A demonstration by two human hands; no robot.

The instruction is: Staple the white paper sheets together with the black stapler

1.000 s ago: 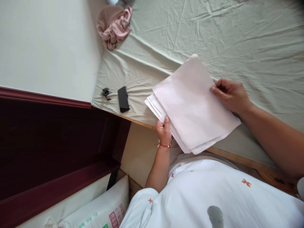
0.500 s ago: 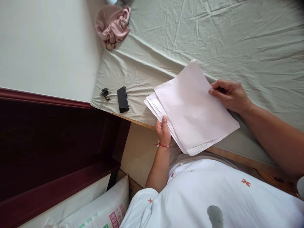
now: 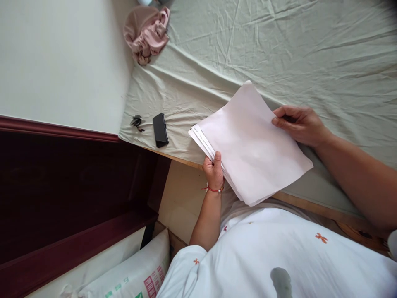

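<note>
A stack of white paper sheets (image 3: pixel 248 145) is held tilted over the front edge of the cloth-covered surface. My left hand (image 3: pixel 214 171) grips the stack's left edge, thumb on top and the other fingers hidden beneath. On the far right edge, my right hand (image 3: pixel 299 124) pinches the paper between thumb and index finger. The top sheet looks blank, and several sheet edges fan out a little near my left thumb.
A black phone (image 3: pixel 160 130) and a small dark bunch of keys (image 3: pixel 136 122) lie to the left on the wrinkled green sheet (image 3: pixel 192 62). Crumpled pink cloth (image 3: pixel 147 35) rests by the wall. Below left are a dark red wooden panel (image 3: pixel 71 186) and a white printed sack (image 3: pixel 133 269).
The top sheet has shifted down and left, so it lies more evenly over the stack and covers the print at the lower edge. Both hands keep nearly the same places.
</note>
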